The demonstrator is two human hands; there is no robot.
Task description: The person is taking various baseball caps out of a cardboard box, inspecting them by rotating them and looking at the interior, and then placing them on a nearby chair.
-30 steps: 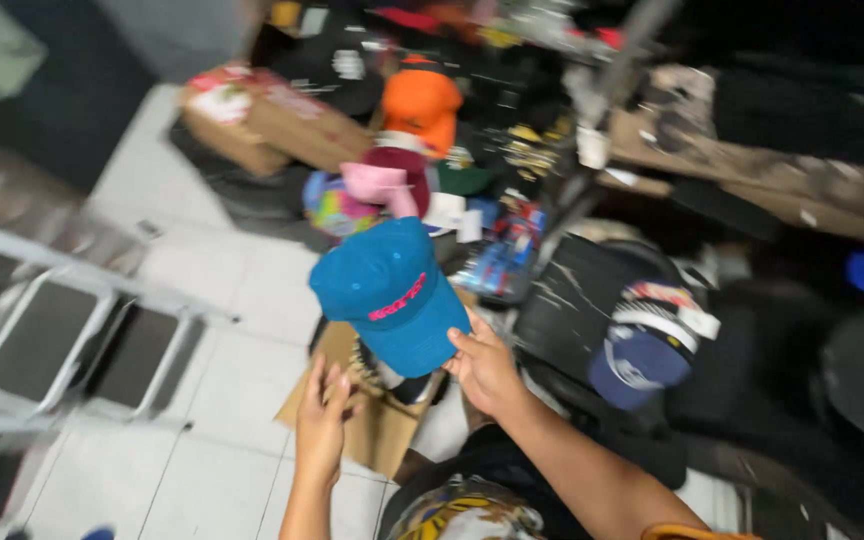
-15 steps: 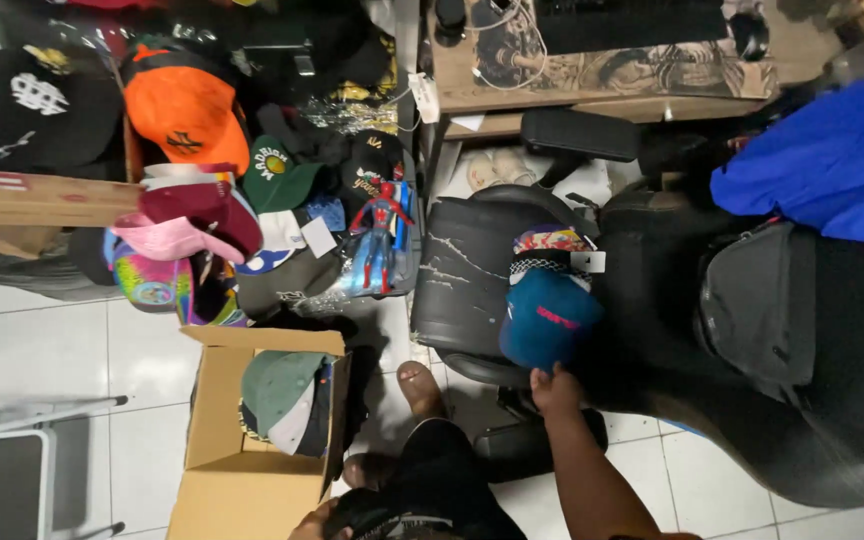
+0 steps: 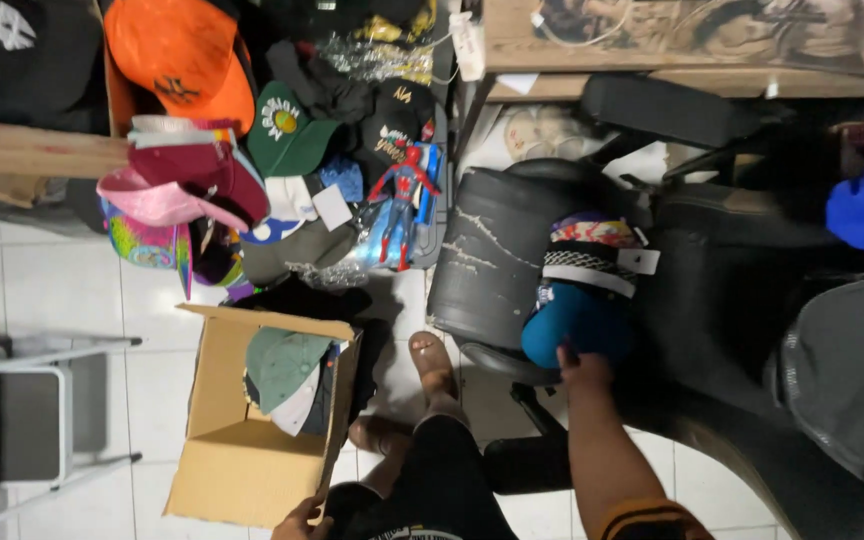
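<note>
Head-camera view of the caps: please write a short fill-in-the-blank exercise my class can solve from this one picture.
1. The right hand sets the blue fabric cap on the seat of the black ____ chair.
2. The left hand touches the open brown ____ box.
3. The pale ____ cap lies topmost in that box.
4. The bright orange cap lies at the ____ left of the picture.

Missing words: office; cardboard; green; top
</note>
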